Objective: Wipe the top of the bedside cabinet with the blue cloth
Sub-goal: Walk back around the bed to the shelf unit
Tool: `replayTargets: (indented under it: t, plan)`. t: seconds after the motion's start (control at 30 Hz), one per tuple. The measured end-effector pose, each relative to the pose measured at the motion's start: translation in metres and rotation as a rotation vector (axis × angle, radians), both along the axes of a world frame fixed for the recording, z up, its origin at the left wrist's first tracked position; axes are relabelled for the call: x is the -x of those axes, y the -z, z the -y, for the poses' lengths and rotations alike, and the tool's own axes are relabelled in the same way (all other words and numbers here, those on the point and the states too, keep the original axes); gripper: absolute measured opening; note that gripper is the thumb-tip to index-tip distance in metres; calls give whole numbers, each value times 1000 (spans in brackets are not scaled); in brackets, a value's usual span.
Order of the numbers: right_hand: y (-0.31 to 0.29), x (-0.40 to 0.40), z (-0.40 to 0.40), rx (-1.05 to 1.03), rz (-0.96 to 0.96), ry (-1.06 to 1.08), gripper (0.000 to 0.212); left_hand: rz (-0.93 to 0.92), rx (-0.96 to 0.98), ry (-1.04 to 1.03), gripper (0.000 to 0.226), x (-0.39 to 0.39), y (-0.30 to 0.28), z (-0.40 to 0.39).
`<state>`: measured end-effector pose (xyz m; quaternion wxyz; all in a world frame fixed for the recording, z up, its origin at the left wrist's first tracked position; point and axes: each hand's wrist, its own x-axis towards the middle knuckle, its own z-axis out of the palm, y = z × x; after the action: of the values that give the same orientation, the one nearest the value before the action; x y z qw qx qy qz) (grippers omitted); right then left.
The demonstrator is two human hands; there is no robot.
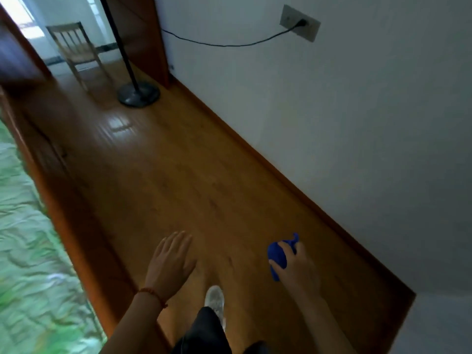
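A blue cloth (278, 254) sits bunched in a person's right hand (297, 267), fingers clamped around it, above a wooden floor (178, 175). The left hand (169, 264) hangs empty, fingers spread. A bed (28, 241) lies left, a white wall (357, 123) right, a chair (76, 51) beyond.

left hand (171, 261) open flat, right hand (297, 267) fisted
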<state>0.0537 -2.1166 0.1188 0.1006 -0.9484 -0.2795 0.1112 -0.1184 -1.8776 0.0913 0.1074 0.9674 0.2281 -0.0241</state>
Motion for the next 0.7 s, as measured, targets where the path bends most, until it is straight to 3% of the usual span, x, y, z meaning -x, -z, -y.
replayTargets:
  t: [0.47,0.7]
  plan:
    - [-7,-145,-240,-104,33,-492,51,-11,-114,-416,49,-59,1,-134]
    - [-9,-239,-341,-139,25,-694,49,1,-144,-636,63,-127,-2,-184]
